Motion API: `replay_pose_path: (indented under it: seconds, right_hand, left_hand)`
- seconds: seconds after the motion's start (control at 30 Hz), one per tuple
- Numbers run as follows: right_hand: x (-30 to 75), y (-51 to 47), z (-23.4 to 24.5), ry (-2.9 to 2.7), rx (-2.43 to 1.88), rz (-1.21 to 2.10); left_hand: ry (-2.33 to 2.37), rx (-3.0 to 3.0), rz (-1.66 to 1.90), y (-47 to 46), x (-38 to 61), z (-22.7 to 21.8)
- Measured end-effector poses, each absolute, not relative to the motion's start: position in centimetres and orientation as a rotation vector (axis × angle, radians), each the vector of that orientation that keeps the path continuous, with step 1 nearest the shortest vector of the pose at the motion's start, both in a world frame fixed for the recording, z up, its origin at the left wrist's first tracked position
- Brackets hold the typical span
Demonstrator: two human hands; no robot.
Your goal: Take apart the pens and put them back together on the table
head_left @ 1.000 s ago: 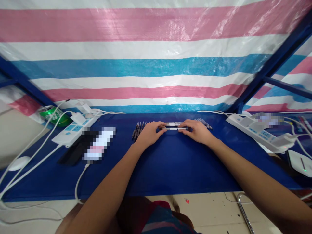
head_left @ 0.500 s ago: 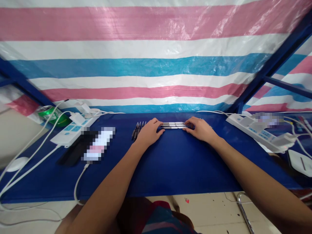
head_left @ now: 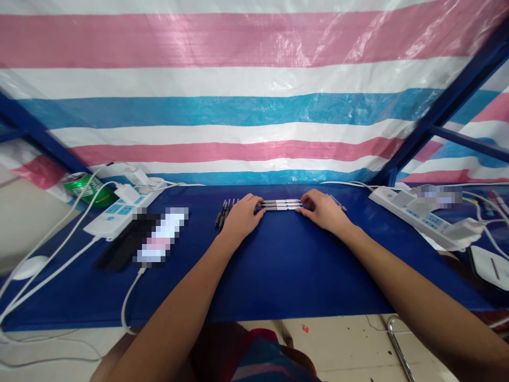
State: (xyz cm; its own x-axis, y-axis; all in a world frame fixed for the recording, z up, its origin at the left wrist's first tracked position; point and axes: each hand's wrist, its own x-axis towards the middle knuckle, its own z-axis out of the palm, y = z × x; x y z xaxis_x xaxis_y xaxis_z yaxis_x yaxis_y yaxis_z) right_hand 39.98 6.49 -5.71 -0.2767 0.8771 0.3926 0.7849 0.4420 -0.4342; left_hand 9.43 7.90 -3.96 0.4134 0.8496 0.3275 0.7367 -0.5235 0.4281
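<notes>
Three pens (head_left: pixel 281 204) with grey and white barrels lie side by side, stretched left to right near the back of the blue table (head_left: pixel 294 270). My left hand (head_left: pixel 243 213) has its thumb and fingers closed around their left ends. Around the right ends, my right hand (head_left: pixel 321 208) pinches in the same way. Left of my left hand, several dark pens (head_left: pixel 223 214) lie in a row, pointing away from me and partly hidden by the hand. Beyond my right hand, part of another pen (head_left: pixel 337 202) shows, mostly covered.
At the left are a power strip (head_left: pixel 119 212) with white cables, a green can (head_left: pixel 88 189), and a blurred phone (head_left: pixel 163 233) on charge. Another power strip (head_left: pixel 427 217) and a white device (head_left: pixel 491 267) lie at the right. A striped sheet (head_left: pixel 246 111) hangs behind.
My hands have shifted slightly outward along the pens, so more of the barrels shows. The three pens now sit more evenly lined up. More of the pen beyond my right hand is visible.
</notes>
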Motion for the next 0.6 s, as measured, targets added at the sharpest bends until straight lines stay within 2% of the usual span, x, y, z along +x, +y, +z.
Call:
replay_pose_path:
  seconds: [0.17, 0.3, 0.43, 0.6]
  right_hand:
    - [41.0, 6.2, -5.1, -2.077, -1.444, 0.125]
    - [42.1, 6.3, -4.8, -1.993, -1.578, -0.009]
    - [43.2, 6.8, -5.0, -1.979, -1.730, -0.137]
    - [44.2, 6.9, -5.0, -1.929, -1.855, -0.188]
  left_hand:
    - [1.563, 2.498, 0.723, 7.5, 8.9, -3.1]
    - [1.930, 2.553, 0.540, 7.6, 7.3, -2.2]
    - [2.294, 2.346, 0.305, 7.6, 5.2, -1.0]
    - [2.322, 2.050, 0.122, 7.9, 2.9, 0.0]
